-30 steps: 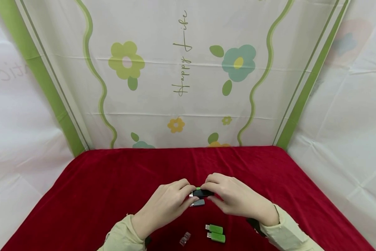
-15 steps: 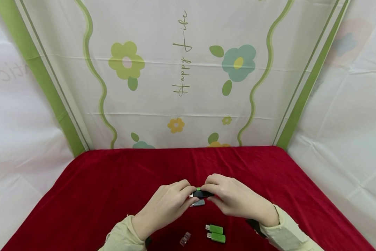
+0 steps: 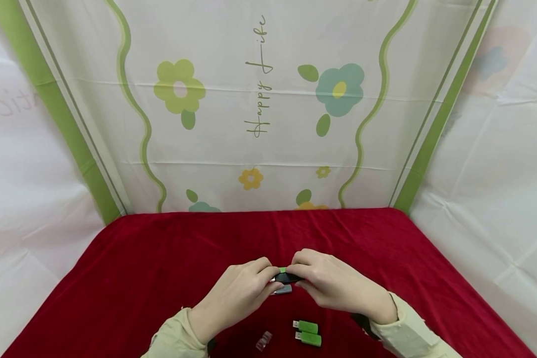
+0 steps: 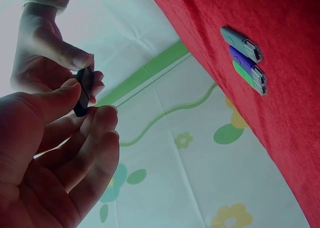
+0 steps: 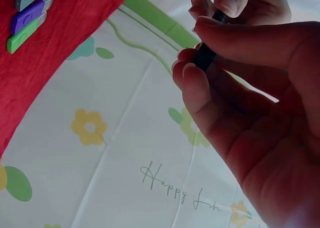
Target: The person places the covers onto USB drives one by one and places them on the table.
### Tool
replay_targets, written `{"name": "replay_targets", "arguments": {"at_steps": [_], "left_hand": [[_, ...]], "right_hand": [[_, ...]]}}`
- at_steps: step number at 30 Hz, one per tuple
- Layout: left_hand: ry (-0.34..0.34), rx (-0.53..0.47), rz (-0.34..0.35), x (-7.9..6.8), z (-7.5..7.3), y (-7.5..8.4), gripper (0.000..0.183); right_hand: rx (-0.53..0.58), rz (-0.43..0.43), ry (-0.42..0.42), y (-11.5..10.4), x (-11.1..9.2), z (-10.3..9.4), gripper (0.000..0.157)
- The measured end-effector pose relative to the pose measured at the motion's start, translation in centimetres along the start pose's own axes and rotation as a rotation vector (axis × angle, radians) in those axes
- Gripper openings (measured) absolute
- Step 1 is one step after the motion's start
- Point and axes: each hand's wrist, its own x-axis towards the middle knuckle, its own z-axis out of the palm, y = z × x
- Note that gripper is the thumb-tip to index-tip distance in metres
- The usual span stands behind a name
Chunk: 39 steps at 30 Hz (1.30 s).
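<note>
My left hand (image 3: 239, 293) and right hand (image 3: 337, 278) meet at the middle, above the red cloth. Between them they hold a black USB stick (image 3: 287, 278). The left thumb and fingers pinch its plug end, of which only a pale sliver shows. At the other end, the right thumb and fingers pinch the body. In the left wrist view, the black stick (image 4: 84, 90) sits between both thumbs and fingertips. Beyond it on the cloth lie a grey USB stick (image 4: 237, 39), a purple one (image 4: 244, 58) and a green one (image 4: 245, 72), side by side with clear caps.
Two uncapped green USB sticks, the upper stick (image 3: 307, 327) and the lower stick (image 3: 310, 339), lie near the front. Small clear caps (image 3: 264, 341) rest to their left. White patterned curtains (image 3: 259, 149) stand behind the red-covered table (image 3: 183, 238) and at both sides.
Both hands stay together at the black USB stick. The left fingertips cover more of its pale plug end, and the right fingertips have shifted slightly left. The loose sticks and caps have not moved.
</note>
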Motion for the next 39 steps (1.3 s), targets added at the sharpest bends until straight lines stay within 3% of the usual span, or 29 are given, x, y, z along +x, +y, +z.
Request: {"name": "replay_targets", "arguments": {"at_steps": [20, 33, 39], "left_hand": [[-0.012, 0.037, 0.025, 0.02, 0.26, 0.18, 0.019], [-0.076, 0.02, -0.022, -0.27, 0.51, -0.06, 0.018], [-0.085, 0.032, -0.051, -0.38, 0.47, -0.33, 0.018]], "right_hand": [[0.004, -0.025, 0.005, -0.12, -0.03, 0.23, 0.038], [0.048, 0.053, -0.077, 0.11, -0.11, 0.25, 0.029], [0.064, 0.082, -0.066, 0.68, -0.1, 0.36, 0.025]]}}
